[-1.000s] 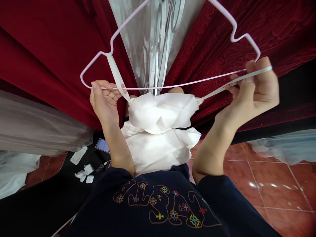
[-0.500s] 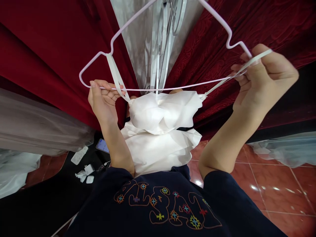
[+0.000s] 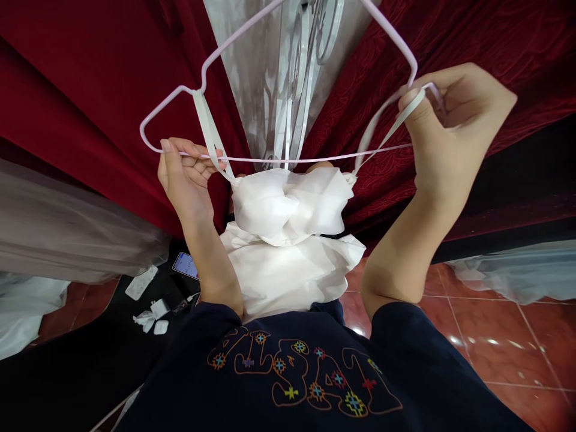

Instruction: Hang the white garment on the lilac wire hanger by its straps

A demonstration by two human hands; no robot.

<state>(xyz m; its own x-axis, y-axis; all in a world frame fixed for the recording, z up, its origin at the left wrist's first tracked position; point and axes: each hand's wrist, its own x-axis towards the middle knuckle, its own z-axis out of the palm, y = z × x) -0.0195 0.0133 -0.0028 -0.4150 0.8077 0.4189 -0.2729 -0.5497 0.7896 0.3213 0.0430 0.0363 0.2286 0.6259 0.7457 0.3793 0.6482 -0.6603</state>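
Note:
A pale pink clothes hanger (image 3: 245, 28) is held up in front of me, its top out of the frame. My left hand (image 3: 186, 177) pinches the hanger's lower bar near its left corner. One strap (image 3: 206, 123) of a white strappy garment (image 3: 288, 207) loops over the hanger's left notch. My right hand (image 3: 454, 123) is closed at the right notch, with the other strap (image 3: 398, 123) passing over its thumb and fingers; it covers much of the hanger's right end. The garment hangs below the bar, its lower part on my lap.
Dark red curtains (image 3: 103, 78) flank a white metal frame (image 3: 297, 84). At the left, a black surface (image 3: 72, 372) bears a phone (image 3: 185, 264), a white charger (image 3: 159, 308) and small white items. Red tiles (image 3: 486, 324) cover the floor at right.
My right hand has moved left and slightly up, carrying the right strap from the hanger's outer end to its right notch. My left hand has stayed on the bar.

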